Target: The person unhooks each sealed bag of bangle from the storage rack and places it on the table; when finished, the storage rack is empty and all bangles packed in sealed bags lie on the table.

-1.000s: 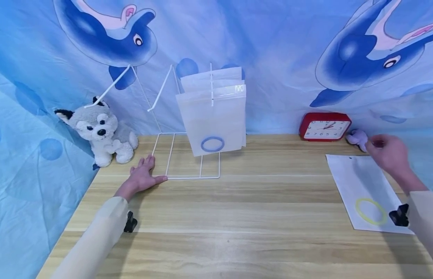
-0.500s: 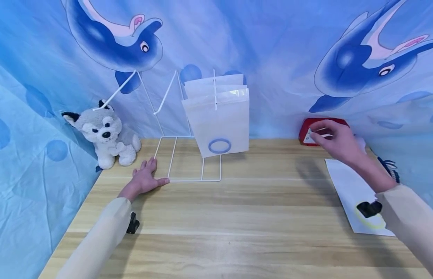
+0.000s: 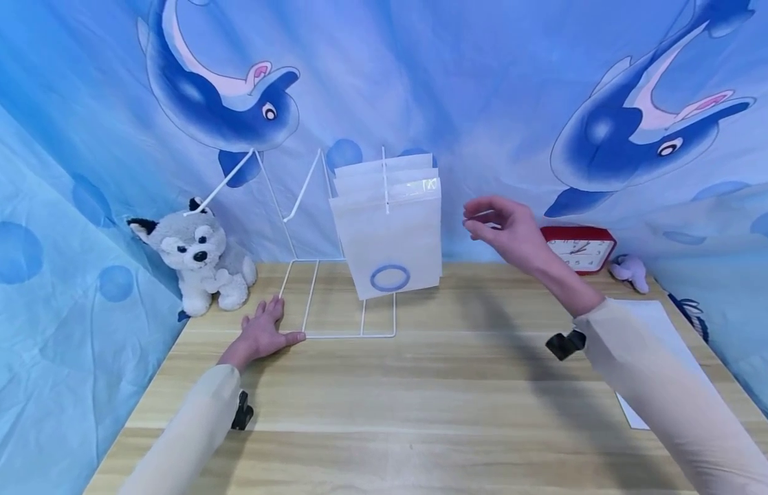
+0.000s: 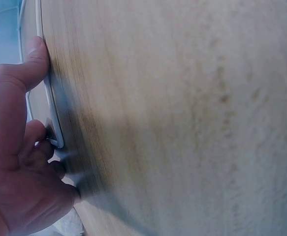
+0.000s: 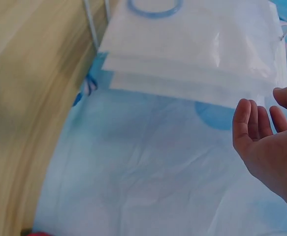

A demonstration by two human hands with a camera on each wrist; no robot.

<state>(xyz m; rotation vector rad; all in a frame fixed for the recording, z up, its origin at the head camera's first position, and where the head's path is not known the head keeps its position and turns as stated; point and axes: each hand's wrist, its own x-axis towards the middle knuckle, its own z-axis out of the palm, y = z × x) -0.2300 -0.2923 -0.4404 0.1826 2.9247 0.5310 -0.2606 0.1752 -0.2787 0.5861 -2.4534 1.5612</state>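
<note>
right grip (image 3: 516,234) loose, empty, center-right of frame | left grip (image 3: 260,335) spread on rack (image 3: 334,337) — bumping bags (image 3: 396,237) could tip it

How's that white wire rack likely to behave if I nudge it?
The rack is probably light, being thin wire. Pushed high, it might tip, since the bags hang from its upper part; the left hand touching it low down may steady it.
</note>
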